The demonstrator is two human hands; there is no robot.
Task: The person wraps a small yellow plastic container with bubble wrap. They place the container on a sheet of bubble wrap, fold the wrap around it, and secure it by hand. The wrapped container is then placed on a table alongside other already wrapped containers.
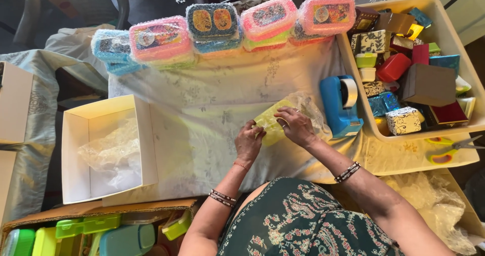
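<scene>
The left hand [248, 141] pinches the near left edge of a small yellow-green box [270, 123], its fingers curled closed on it. The right hand [296, 126] lies over the right side of the same box, fingers bent and pressing clear bubble wrap [308, 109] against it (whether the thumb grips underneath cannot be told). The box sits in the middle of the desk [212, 114], which is covered with a pale patterned cloth.

Just right of the hands stands a blue tape dispenser [339, 104]. Beyond it, at the far right, a cream plastic tray [454, 39] is crowded with small gift boxes in red, brown, teal and white. Near the tray's front edge lie yellow-handled scissors [452, 150].

Along the far edge of the desk runs a row of bubble-wrapped lunch boxes [212, 29] in pink, blue and green. To the left, an open white carton [103, 147] holds a loose sheet of wrap. At the near left corner, a cardboard box [96, 231] contains green and blue plastic containers.
</scene>
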